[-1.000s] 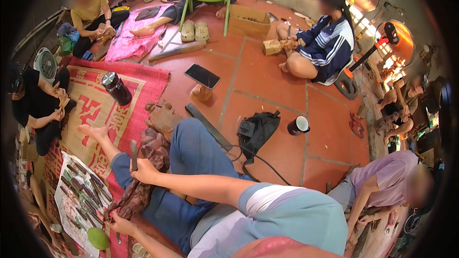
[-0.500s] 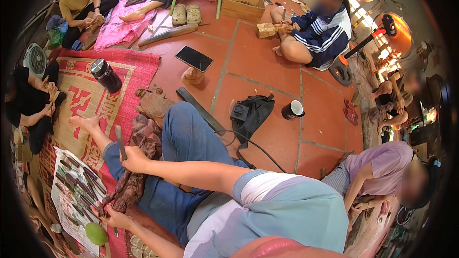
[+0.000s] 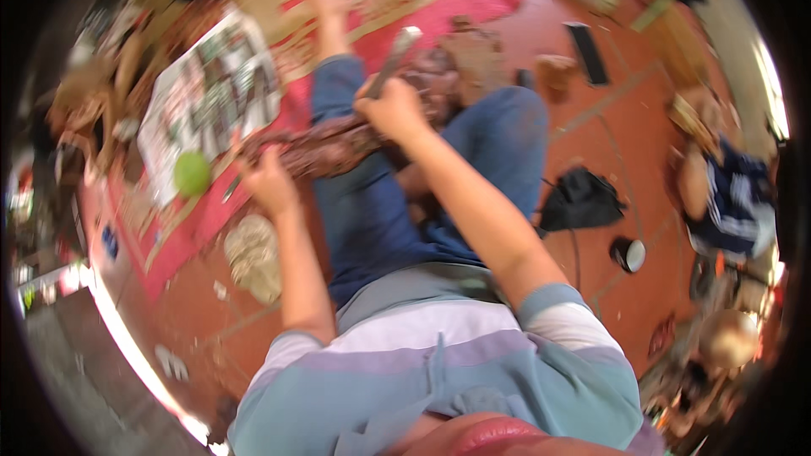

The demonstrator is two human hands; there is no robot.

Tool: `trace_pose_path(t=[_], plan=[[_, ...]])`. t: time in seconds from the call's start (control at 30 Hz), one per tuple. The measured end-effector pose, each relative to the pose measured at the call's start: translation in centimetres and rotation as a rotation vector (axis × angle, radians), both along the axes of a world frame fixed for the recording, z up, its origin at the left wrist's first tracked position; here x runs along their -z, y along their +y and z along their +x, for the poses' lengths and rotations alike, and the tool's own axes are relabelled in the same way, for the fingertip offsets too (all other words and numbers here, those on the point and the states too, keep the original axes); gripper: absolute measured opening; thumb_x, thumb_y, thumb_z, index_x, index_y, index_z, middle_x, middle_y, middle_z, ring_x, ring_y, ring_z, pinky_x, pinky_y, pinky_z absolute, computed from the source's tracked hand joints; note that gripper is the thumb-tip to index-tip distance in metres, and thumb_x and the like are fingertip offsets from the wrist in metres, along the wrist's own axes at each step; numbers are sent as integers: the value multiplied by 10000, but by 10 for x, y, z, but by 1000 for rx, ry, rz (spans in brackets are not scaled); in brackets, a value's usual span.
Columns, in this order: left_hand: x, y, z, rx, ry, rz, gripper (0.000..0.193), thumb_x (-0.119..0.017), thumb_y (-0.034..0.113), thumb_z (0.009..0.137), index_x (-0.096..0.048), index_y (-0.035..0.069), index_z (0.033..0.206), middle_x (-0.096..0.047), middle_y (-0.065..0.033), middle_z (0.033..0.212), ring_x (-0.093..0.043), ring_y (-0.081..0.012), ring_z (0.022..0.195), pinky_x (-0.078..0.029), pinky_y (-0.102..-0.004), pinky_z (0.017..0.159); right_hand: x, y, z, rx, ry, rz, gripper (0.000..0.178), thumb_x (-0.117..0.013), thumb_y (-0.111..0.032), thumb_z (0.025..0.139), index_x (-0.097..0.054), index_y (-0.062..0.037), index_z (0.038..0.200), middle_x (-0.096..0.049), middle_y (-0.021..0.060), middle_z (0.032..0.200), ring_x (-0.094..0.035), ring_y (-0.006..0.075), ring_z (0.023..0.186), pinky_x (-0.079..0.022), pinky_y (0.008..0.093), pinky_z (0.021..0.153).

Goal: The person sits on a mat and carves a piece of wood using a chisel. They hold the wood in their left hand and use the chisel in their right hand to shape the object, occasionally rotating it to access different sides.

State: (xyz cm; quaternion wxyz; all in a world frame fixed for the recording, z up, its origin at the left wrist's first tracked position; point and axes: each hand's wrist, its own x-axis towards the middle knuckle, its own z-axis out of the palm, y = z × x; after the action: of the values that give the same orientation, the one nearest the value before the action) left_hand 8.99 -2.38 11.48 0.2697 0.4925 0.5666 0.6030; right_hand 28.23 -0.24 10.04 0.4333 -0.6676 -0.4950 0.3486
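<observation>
A long dark reddish-brown wood carving (image 3: pixel 329 150) lies across my lap, its knobbly surface blurred. My left hand (image 3: pixel 272 186) is closed about its left end; a thin metal piece (image 3: pixel 230 189) shows beside those fingers, but I cannot tell whether they hold it. Above the carving's middle, my right hand (image 3: pixel 394 110) is wrapped round a flat bar-like metal tool (image 3: pixel 395 57) that sticks up and away from me. A bulkier carved wooden part (image 3: pixel 435 80) lies just beyond the right hand, with a flat brown piece (image 3: pixel 475 59) farther off.
Left lies a white sheet (image 3: pixel 160 131) bearing several carving tools, with a green round fruit (image 3: pixel 193 173) at its near edge. Pale clogs (image 3: pixel 253 257) sit by my left arm. On the right floor are a phone (image 3: pixel 587 52), a black bag (image 3: pixel 583 200) and a mug (image 3: pixel 628 253); a person (image 3: pixel 733 194) sits beyond.
My view has swung left and down, so the scene appears turned and shifted, with motion blur. Both hands keep their places on the carving and the tool.
</observation>
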Motion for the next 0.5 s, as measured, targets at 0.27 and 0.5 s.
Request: trace_pose_path(t=[0.27, 0.5], plan=[[24, 4, -20, 70, -246, 43, 583, -454, -113, 766, -345, 19, 1323, -514, -129, 1141, -556, -149, 857, -481, -263, 760, 3, 0, -11, -44, 2, -55, 131, -702, -113, 648, -652, -54, 753, -656, 115, 737, -645, 251, 751, -488, 343, 693], [17, -5, -15, 64, -246, 22, 576, -456, -96, 772, -346, 29, 1323, -508, -125, 1156, -540, -127, 846, -463, -248, 760, 4, 1, -1, -56, 94, -105, 139, -698, -133, 657, -658, -53, 764, -652, 116, 731, -643, 243, 735, -484, 338, 696]])
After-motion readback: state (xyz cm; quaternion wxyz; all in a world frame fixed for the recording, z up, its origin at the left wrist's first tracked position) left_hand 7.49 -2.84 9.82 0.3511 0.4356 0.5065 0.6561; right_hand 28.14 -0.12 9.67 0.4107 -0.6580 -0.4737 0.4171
